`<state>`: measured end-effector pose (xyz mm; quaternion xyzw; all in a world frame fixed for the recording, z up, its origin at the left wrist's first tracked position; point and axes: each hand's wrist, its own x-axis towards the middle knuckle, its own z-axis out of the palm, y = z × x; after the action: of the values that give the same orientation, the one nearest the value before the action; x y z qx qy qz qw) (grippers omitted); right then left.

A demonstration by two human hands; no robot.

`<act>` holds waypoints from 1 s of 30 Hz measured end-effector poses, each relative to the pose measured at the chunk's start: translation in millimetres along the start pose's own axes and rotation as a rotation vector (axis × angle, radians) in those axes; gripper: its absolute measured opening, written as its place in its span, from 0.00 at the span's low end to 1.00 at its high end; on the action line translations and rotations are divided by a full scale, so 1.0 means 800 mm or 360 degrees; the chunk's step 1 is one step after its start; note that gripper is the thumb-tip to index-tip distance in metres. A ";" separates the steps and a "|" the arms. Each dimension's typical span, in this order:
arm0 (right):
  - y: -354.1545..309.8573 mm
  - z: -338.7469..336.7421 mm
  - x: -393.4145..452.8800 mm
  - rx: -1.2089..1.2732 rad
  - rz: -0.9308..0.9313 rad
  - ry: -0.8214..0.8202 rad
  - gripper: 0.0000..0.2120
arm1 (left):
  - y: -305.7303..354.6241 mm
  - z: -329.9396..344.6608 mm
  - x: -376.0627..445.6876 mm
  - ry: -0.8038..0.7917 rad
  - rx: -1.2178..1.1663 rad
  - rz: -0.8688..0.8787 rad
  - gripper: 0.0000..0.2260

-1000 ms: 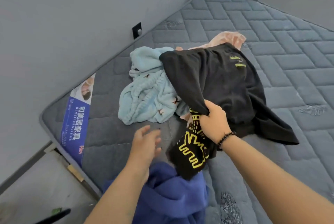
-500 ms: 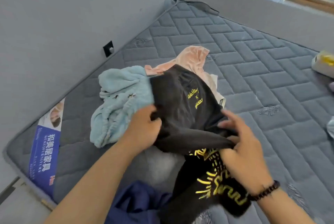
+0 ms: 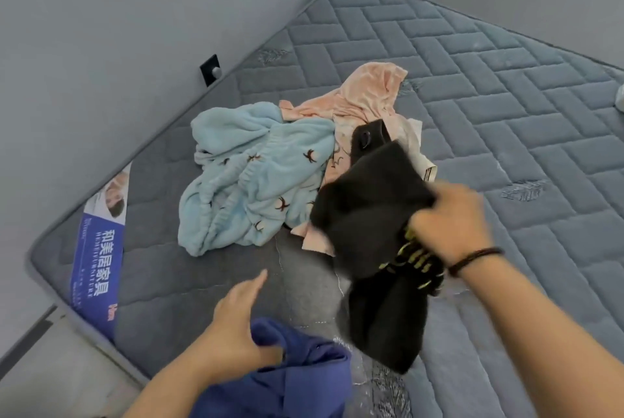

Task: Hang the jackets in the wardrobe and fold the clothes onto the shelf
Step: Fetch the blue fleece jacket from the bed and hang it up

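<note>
Black garment (image 3: 368,211), seemingly blurred, overlaps pink clothing (image 3: 368,93) beside blue fleece (image 3: 250,174).

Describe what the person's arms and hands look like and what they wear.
Both forearms are bare, with no sleeves and no gloves in view. The right hand has a dark beaded bracelet around its wrist. The left hand and its wrist carry nothing: no watch, band or ring shows. No markings are visible on either arm.
</note>
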<state>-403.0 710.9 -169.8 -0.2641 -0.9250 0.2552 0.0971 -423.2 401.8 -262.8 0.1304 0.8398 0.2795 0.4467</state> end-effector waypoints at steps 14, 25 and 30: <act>0.018 0.116 0.028 -0.0632 -0.0140 -0.1191 0.29 | -0.050 0.057 0.043 0.0049 0.0706 -0.0196 0.09; -0.048 0.099 -0.067 0.0538 -0.0327 -0.0930 0.29 | 0.105 -0.075 0.044 0.0373 -0.0478 0.0663 0.07; -0.034 0.010 -0.023 0.0841 -0.0142 0.0017 0.16 | 0.092 -0.085 0.056 0.0677 -0.1361 0.0388 0.17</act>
<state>-401.8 678.1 -163.2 -0.1899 -0.8365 0.4819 0.1786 -506.7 458.3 -220.2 -0.0272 0.7011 0.6699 0.2430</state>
